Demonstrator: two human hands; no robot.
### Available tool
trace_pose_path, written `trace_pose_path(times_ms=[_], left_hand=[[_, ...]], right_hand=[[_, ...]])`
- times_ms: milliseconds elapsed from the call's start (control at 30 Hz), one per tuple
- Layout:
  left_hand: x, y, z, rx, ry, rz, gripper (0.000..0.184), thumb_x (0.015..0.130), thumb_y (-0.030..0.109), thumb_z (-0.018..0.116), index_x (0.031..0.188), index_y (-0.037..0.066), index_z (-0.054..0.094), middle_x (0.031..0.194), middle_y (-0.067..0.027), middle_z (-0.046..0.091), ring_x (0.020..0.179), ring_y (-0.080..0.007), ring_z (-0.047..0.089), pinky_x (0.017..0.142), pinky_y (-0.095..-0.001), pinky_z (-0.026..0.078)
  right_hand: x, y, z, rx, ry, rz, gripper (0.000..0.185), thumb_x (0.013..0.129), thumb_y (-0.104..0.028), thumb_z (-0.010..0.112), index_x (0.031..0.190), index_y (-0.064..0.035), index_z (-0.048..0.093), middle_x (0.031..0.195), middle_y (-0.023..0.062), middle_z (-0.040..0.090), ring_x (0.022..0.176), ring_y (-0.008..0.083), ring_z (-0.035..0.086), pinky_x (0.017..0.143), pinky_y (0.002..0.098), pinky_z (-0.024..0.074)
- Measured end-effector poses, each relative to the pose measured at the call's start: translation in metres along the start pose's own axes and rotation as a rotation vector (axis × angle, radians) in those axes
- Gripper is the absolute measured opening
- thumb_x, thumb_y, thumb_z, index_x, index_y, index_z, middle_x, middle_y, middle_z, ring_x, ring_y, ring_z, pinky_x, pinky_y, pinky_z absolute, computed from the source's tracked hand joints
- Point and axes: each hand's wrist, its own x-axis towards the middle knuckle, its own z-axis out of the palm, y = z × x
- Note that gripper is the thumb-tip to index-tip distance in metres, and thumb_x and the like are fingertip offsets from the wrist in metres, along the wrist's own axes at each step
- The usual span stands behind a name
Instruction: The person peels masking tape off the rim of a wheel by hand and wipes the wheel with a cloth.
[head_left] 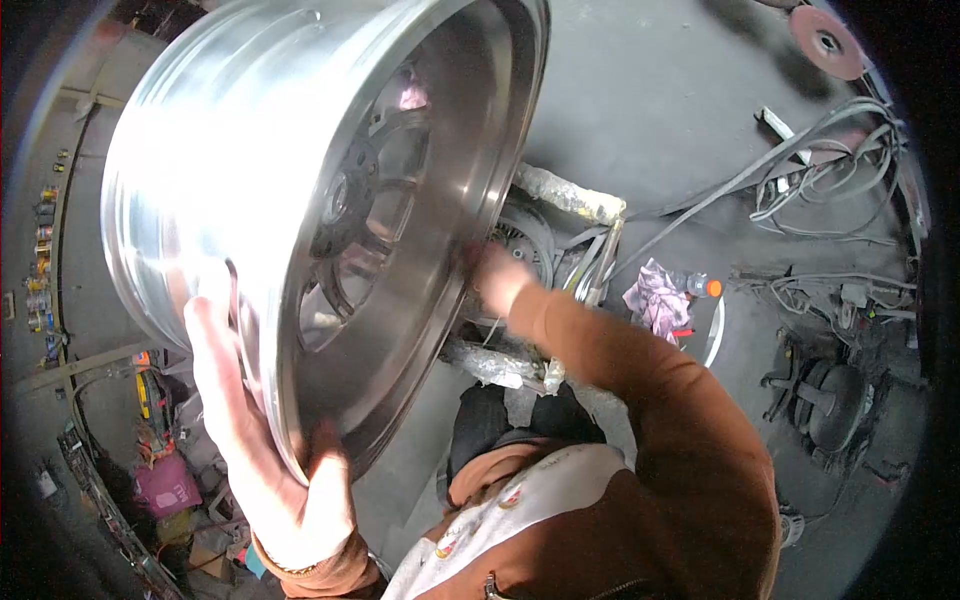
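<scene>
A shiny metal wheel rim fills the upper left, tilted, with its open side and inner barrel turned to the right. My left hand grips its lower edge, with fingers along the bright outer barrel and the thumb at the lip. At the rim's right lip is my right hand, smeared by motion. Its fingers are not clear, and whether they hold anything cannot be made out. Behind that hand stands a frame with wrapped arms, partly hidden by the rim and my sleeve.
Right of the frame lie a crumpled pinkish cloth and a bottle with an orange cap. Coiled cables and a reddish disc are at the upper right. Small containers line the far left; a pink bag sits lower left.
</scene>
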Motion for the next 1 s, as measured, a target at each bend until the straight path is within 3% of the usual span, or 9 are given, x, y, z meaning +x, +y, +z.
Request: trace_pose_path(times_ms=[33, 67, 200, 367, 600, 733, 867, 933, 1000], left_hand=[[-0.001, -0.001, 0.006, -0.105, 0.048, -0.013, 0.088, 0.079, 0.025, 0.059, 0.148, -0.006, 0.015, 0.157, -0.0217, 0.012, 0.146, -0.0320, 0.010, 0.117, -0.0450, 0.005], [-0.001, -0.002, 0.007, -0.104, 0.047, -0.012, 0.088, 0.079, 0.025, 0.059, 0.148, -0.006, 0.015, 0.157, -0.0217, 0.012, 0.146, -0.0320, 0.010, 0.117, -0.0450, 0.005], [0.003, -0.009, 0.006, -0.067, 0.056, 0.044, 0.089, 0.076, 0.024, 0.059, 0.148, -0.006, 0.016, 0.156, -0.0233, 0.012, 0.146, -0.0323, 0.010, 0.117, -0.0456, 0.005], [0.004, -0.003, 0.010, -0.112, 0.065, 0.024, 0.089, 0.072, 0.019, 0.056, 0.148, -0.006, 0.017, 0.155, -0.0235, 0.014, 0.145, -0.0322, 0.011, 0.117, -0.0455, 0.004], [0.009, 0.001, 0.009, -0.049, 0.085, -0.011, 0.090, 0.071, 0.021, 0.055, 0.148, -0.007, 0.017, 0.155, -0.0213, 0.018, 0.144, -0.0308, 0.015, 0.117, -0.0443, 0.007], [0.010, 0.003, 0.009, -0.013, 0.077, -0.042, 0.091, 0.071, 0.022, 0.056, 0.148, -0.006, 0.016, 0.155, -0.0200, 0.017, 0.144, -0.0302, 0.016, 0.117, -0.0432, 0.008], [0.009, 0.004, 0.011, 0.024, 0.090, -0.014, 0.091, 0.072, 0.022, 0.056, 0.149, -0.005, 0.015, 0.156, -0.0194, 0.016, 0.144, -0.0296, 0.016, 0.117, -0.0424, 0.008], [0.009, 0.001, 0.014, -0.043, 0.140, -0.013, 0.093, 0.071, 0.021, 0.056, 0.149, -0.005, 0.013, 0.156, -0.0189, 0.014, 0.144, -0.0292, 0.016, 0.117, -0.0421, 0.008], [0.008, 0.001, 0.014, -0.080, 0.143, -0.035, 0.095, 0.069, 0.020, 0.056, 0.149, -0.005, 0.012, 0.157, -0.0185, 0.014, 0.145, -0.0289, 0.014, 0.117, -0.0418, 0.008]], right_hand=[[0.014, 0.029, 0.001, -0.038, -0.169, 0.139, 0.049, 0.087, -0.015, 0.055, 0.134, -0.0063, 0.052, 0.142, 0.0181, 0.044, 0.134, 0.0352, 0.037, 0.110, 0.0465, 0.0303], [0.017, 0.049, 0.014, -0.130, 0.243, 0.220, 0.052, 0.082, -0.014, 0.061, 0.133, -0.0092, 0.054, 0.143, 0.0202, 0.043, 0.135, 0.0388, 0.032, 0.111, 0.0522, 0.0262], [0.025, -0.008, -0.011, 0.178, -0.360, 0.243, 0.058, 0.083, -0.008, 0.056, 0.140, -0.0022, 0.043, 0.149, 0.0239, 0.030, 0.142, 0.0402, 0.019, 0.117, 0.0480, 0.0166], [0.027, -0.092, 0.054, 0.844, 0.319, 0.438, 0.063, 0.085, -0.002, 0.049, 0.143, 0.0076, 0.028, 0.152, 0.0284, 0.015, 0.142, 0.0441, 0.011, 0.119, 0.0429, 0.0110], [0.057, -0.049, 0.033, 0.887, 0.272, 0.646, 0.070, 0.084, -0.007, 0.052, 0.145, 0.0091, 0.021, 0.153, 0.0309, 0.005, 0.143, 0.0432, 0.007, 0.119, 0.0433, 0.0101], [0.049, -0.073, 0.051, 1.198, 0.592, 0.706, 0.057, 0.081, 0.003, 0.049, 0.136, 0.0125, 0.033, 0.148, 0.0360, 0.014, 0.138, 0.0466, 0.019, 0.117, 0.0393, 0.0187], [0.030, -0.013, 0.016, 1.332, 0.160, 0.391, 0.072, 0.083, -0.005, 0.055, 0.144, 0.0096, 0.019, 0.149, 0.0368, 0.010, 0.139, 0.0465, 0.019, 0.117, 0.0322, 0.0205], [0.014, -0.054, 0.018, 0.906, 0.279, 0.518, 0.064, 0.084, -0.006, 0.054, 0.140, 0.0103, 0.028, 0.147, 0.0354, 0.021, 0.138, 0.0459, 0.023, 0.116, 0.0337, 0.0226], [0.043, -0.073, 0.085, 0.934, 0.631, 0.513, 0.062, 0.083, -0.007, 0.055, 0.138, 0.0107, 0.032, 0.146, 0.0361, 0.023, 0.138, 0.0450, 0.023, 0.116, 0.0361, 0.0233]])
